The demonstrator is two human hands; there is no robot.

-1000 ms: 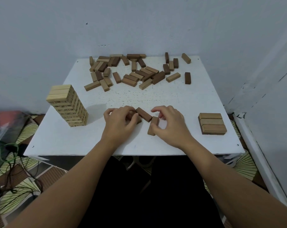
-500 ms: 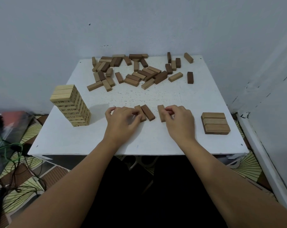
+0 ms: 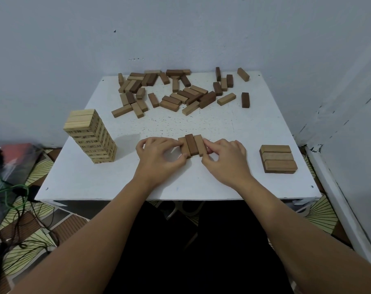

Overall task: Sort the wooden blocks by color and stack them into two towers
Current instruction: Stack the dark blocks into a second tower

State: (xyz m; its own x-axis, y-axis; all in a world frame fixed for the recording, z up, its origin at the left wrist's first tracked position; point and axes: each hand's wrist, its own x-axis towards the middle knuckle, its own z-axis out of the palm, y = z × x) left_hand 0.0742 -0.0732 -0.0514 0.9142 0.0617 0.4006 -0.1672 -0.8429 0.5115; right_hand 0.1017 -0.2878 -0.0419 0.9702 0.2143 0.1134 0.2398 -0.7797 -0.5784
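Note:
Three brown blocks (image 3: pixel 193 144) lie side by side on the white table (image 3: pixel 108 179), pressed together from both sides. My left hand (image 3: pixel 159 155) pinches the row's left block. My right hand (image 3: pixel 225 157) pinches its right block. A tall tower of pale blocks (image 3: pixel 90 135) stands at the left. At the right sits a low brown stack (image 3: pixel 278 159), three blocks across on top. Several loose brown blocks (image 3: pixel 180 92) of light and dark shades lie scattered at the table's far side.
Walls close in behind the table and on its right. To the left, on the patterned floor, lie tangled cables (image 3: pixel 12 200) and a dark bag (image 3: pixel 8 158). Bare tabletop lies between the hands and the loose pile.
The three blocks in front of me were apart and skewed; both hands have turned them and pushed them together into one tight row.

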